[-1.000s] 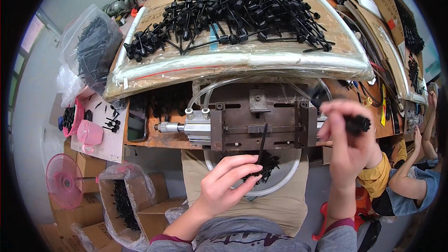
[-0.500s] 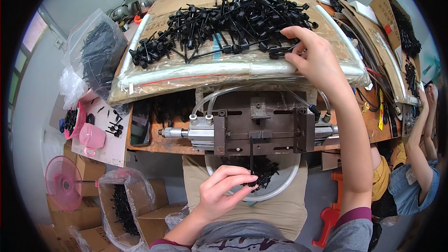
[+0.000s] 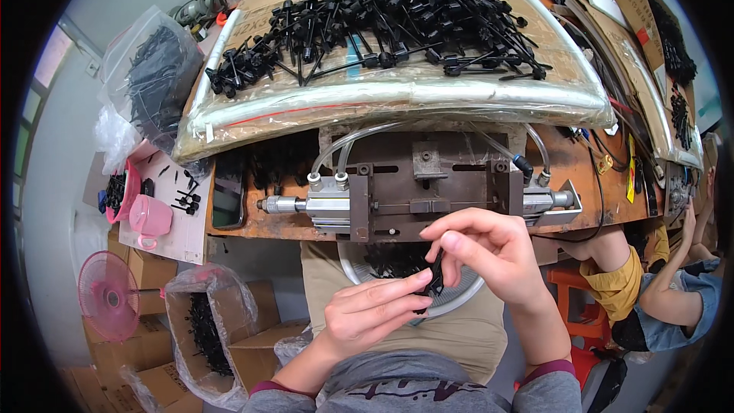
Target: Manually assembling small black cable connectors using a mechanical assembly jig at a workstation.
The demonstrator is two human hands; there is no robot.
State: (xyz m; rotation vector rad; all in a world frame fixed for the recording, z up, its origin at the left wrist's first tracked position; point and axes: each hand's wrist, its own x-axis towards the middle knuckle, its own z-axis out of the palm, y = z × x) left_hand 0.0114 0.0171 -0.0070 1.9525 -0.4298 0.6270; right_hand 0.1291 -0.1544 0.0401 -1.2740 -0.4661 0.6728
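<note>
Over my lap, in front of the machine, my two hands meet at a thin black plastic part (image 3: 436,275). My left hand (image 3: 367,313) is closed, its fingertips pinching the lower end. My right hand (image 3: 493,256) is curled round the upper end, partly hiding it. Just beyond them is a dark metal clamping fixture (image 3: 429,206), its small centre block holding no black part. Under my hands a round mesh basket (image 3: 348,266) rests on my lap with black parts in it. Beyond the fixture, a heap of black stemmed parts (image 3: 397,23) covers a cardboard-lined tray (image 3: 306,107).
Air cylinders (image 3: 329,206) with clear hoses flank the fixture. To the left are a pink cup (image 3: 151,216), a bag of black parts (image 3: 164,76), a pink fan (image 3: 108,296) and a lined carton (image 3: 206,329). At right, another person (image 3: 673,298) sits near a red stool (image 3: 573,306).
My right hand has come back from the heap to my left hand. The long black part standing upright in my left fingers is now tilted and mostly covered by both hands.
</note>
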